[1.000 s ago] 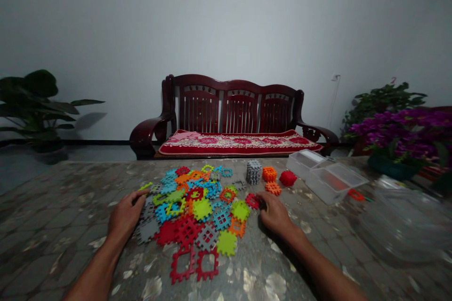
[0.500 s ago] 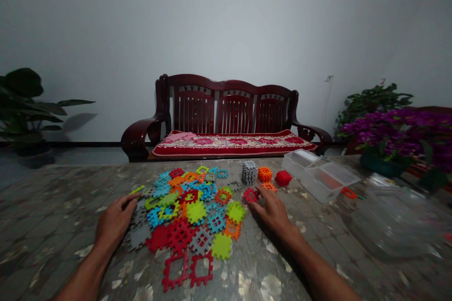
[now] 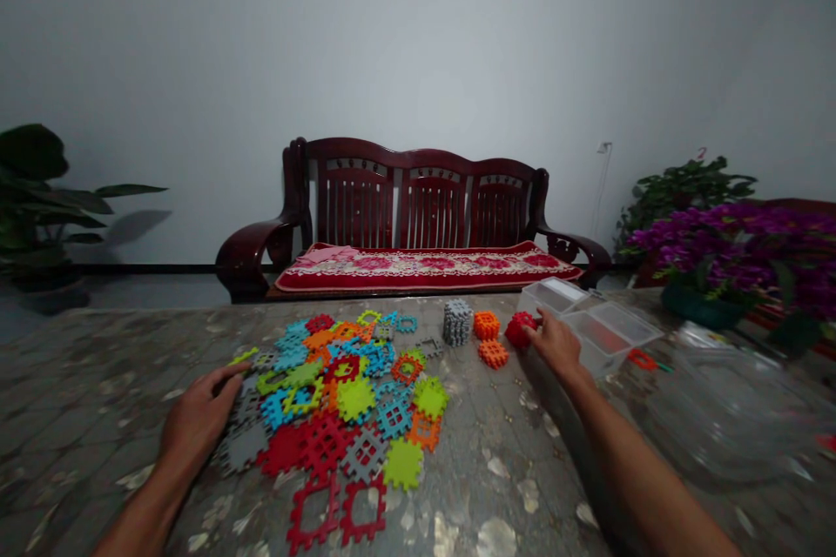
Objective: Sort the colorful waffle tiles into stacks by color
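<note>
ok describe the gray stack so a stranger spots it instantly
On the table before the wooden bench, look right of the jumbled toothed tiles. The gray stack stands left of the orange stacks, taller than either and the only gray one.

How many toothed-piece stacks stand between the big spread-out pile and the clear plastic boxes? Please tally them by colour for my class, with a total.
Grey stack: 1
Orange stacks: 2
Red stack: 1
Total: 4
</note>
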{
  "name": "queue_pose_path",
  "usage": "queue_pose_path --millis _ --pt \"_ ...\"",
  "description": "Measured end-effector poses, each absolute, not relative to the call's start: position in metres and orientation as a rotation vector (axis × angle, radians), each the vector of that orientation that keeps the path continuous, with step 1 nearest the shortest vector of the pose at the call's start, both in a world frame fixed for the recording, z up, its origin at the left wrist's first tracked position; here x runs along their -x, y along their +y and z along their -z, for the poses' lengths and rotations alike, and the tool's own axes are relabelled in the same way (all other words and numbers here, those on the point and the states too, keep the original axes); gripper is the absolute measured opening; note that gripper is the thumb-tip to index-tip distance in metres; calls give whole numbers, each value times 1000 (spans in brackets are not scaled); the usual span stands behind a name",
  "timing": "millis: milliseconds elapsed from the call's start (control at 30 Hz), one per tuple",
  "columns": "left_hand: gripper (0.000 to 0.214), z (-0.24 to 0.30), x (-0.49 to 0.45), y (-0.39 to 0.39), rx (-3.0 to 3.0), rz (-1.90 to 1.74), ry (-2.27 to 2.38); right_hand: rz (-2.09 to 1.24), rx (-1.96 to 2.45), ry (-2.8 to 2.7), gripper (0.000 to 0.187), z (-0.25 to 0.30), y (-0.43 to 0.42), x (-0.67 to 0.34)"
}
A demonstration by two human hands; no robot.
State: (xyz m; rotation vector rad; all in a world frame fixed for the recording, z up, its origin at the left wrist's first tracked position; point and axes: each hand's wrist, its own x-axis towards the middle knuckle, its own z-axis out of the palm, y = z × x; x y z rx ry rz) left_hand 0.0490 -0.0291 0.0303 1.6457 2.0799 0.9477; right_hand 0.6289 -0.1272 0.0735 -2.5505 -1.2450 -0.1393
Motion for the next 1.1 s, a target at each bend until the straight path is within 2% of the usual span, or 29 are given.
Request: queue_pose_path --millis 200,367,533,700,1100 --pt "41 -31 -49 -28 -1636 -912 2092 140 2530 -1248 68 -62 -123 -630" --pt "45 -28 -46 -26 -1661 -902 2090 107 2411 -1150 94 -44 -120 -626" --pt "45 -24 -44 -26 -1680 -911 2094 11 2395 -1060 107 -34 -112 -621" --pt "46 -21 -43 -25 -1683 -915 2072 -50 2447 -1018 105 -31 -107 -620" --pt "42 -6 -35 -15 -1690 -991 2057 73 2434 -1061 100 -12 -103 -629"
